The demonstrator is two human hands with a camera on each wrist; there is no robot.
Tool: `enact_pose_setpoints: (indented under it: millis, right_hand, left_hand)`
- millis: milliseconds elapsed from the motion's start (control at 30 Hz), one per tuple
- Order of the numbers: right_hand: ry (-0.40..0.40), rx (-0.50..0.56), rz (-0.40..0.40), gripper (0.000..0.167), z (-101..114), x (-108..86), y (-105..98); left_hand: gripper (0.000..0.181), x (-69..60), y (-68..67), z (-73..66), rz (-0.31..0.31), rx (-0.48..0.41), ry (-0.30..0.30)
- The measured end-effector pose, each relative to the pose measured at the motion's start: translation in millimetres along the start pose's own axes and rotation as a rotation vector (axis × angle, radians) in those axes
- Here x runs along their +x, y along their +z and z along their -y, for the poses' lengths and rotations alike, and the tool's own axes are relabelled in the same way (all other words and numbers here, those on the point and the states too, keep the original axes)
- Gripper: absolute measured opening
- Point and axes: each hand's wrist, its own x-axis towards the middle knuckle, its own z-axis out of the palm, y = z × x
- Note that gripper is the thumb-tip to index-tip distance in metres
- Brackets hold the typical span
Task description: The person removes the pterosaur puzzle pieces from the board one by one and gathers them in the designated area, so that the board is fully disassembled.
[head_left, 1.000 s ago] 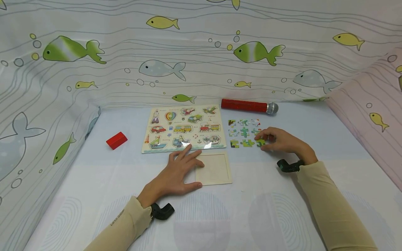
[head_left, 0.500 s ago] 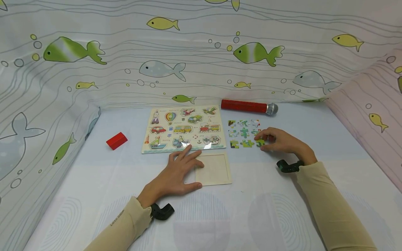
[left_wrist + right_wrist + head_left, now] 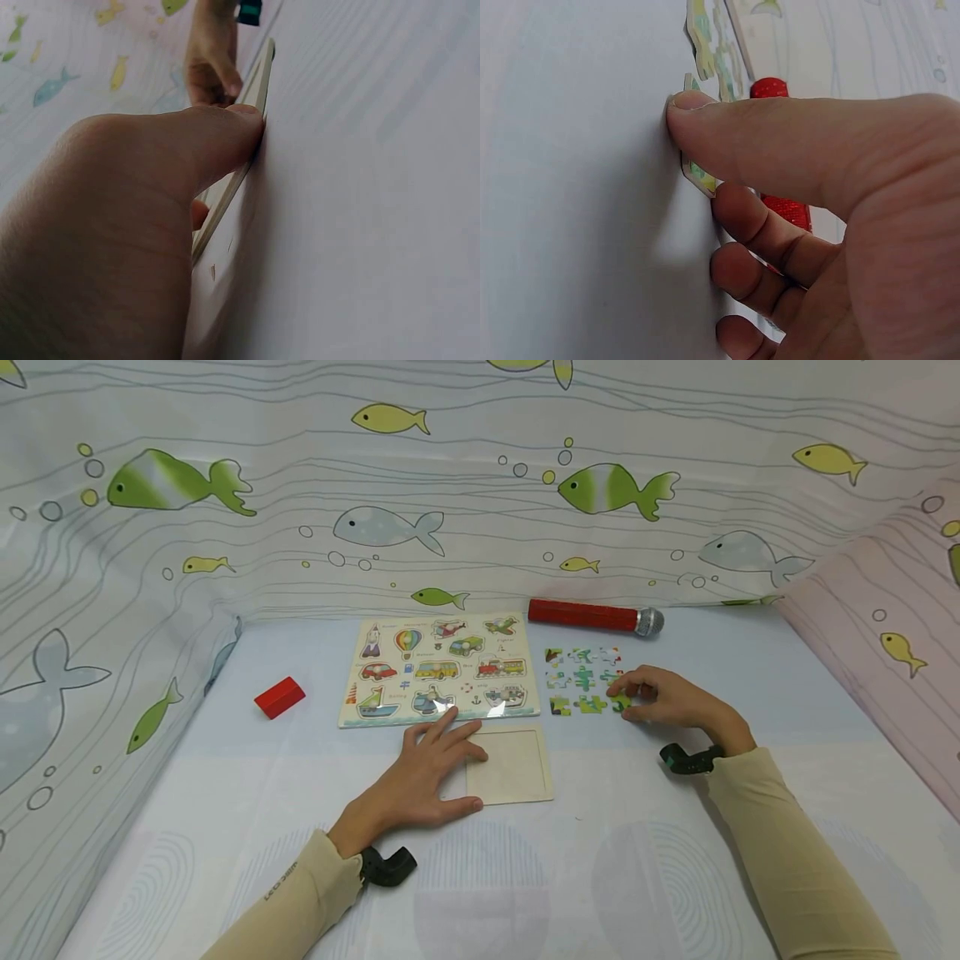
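In the head view my left hand lies spread over the left part of a shallow wooden puzzle tray, its fingers fairly straight. Its thumb touches the tray's near edge, as the left wrist view also shows. My right hand pinches a green jigsaw piece between thumb and fingers, at the near right corner of several laid-out jigsaw pieces. In the right wrist view the thumb covers the middle of that piece. The piece is at the table surface; whether it is lifted I cannot tell.
A vehicle puzzle board lies just behind the tray. Behind the jigsaw pieces lies a red toy microphone. A red block sits at the left. Fish-patterned cloth rises behind the table.
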Motion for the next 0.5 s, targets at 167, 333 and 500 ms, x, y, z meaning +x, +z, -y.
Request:
enact_pose_setpoints:
  millis: [167, 333, 500]
  right_hand:
    - [0.008, -0.002, 0.000, 0.036, 1.2, -0.2, -0.3]
    - [0.001, -0.013, -0.007, 0.036, 0.6, 0.1, -0.1]
    - [-0.004, -0.022, -0.019, 0.037, -0.1, -3.5, -3.3]
  left_hand:
    - [0.053, -0.1, -0.4, 0.0, 0.011, 0.001, -0.006]
    - [0.052, 0.0, 0.1, 0.0, 0.005, -0.004, 0.002]
    - [0.051, 0.2, 2.2, -0.4, -0.018, -0.033, 0.013]
